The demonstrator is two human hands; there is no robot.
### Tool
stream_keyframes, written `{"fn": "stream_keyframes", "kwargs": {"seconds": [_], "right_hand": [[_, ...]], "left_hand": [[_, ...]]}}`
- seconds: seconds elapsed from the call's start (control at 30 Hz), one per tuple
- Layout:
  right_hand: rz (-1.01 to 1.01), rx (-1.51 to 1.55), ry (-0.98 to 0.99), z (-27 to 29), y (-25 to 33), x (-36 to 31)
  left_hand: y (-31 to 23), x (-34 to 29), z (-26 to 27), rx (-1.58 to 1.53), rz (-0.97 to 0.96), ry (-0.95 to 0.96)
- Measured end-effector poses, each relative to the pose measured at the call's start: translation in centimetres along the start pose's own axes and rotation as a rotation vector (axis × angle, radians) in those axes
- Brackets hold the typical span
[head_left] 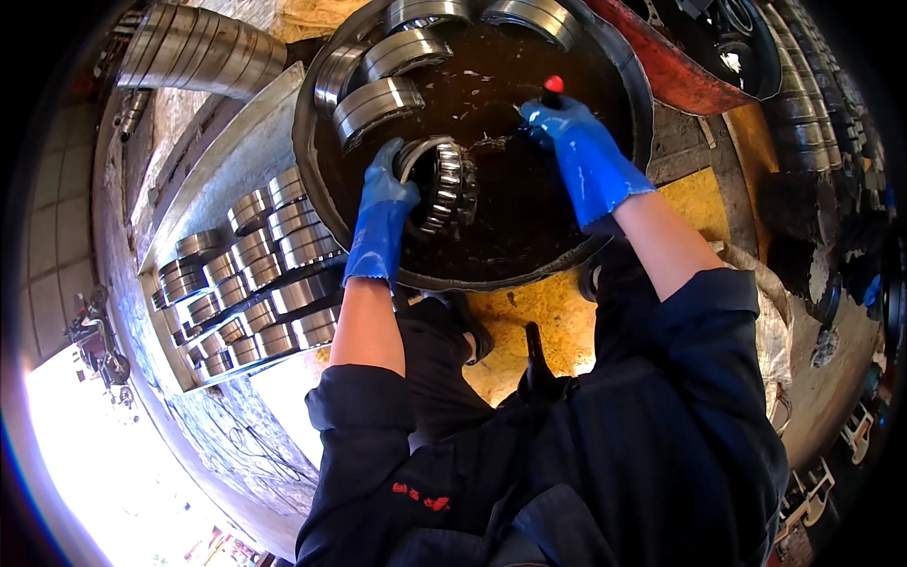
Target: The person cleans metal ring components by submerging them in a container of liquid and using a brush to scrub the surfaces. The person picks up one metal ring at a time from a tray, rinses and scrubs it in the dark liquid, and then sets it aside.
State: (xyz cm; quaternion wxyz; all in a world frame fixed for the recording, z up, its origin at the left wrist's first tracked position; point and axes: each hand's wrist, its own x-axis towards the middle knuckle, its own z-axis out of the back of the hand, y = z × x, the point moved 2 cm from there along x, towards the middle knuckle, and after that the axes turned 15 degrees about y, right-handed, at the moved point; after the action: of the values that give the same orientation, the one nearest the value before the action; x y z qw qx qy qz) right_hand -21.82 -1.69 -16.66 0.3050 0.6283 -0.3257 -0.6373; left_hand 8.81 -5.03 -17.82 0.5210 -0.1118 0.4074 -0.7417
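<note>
Just left of the frame's centre, the left hand (383, 194), gloved in blue, pinches the near rim of a roller bearing (452, 194). The bearing stands tilted, its longer outline running up and down the frame, rollers turned toward the right hand (581, 146). That gloved hand, well apart to the right and slightly higher, is curled round a red-ended handle (554, 85); its other end is hidden. Between them lies dark liquid in a round pan (314, 184); whether the bearing touches bottom, I can't tell. Beyond, toward the upper left, bright steel rings (380, 106) lean inside the pan's wall.
</note>
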Motion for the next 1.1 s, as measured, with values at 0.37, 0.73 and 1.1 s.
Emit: {"fn": "stream_keyframes", "kwargs": {"seconds": [0.37,0.73,1.1], "right_hand": [[0.307,-0.736,0.319,-11.4,5.0,-2.6],[0.341,-0.589,0.529,-13.9,-0.2,-0.3],[-0.141,-0.702,-0.016,-17.2,-5.0,-8.4]], "left_hand": [[-1.5,-1.0,1.0,-0.057,0.445,-0.124],[-1.7,-0.2,-0.1,-0.098,0.472,-0.147],[-1.5,-0.8,0.1,-0.031,0.393,-0.194]]}}
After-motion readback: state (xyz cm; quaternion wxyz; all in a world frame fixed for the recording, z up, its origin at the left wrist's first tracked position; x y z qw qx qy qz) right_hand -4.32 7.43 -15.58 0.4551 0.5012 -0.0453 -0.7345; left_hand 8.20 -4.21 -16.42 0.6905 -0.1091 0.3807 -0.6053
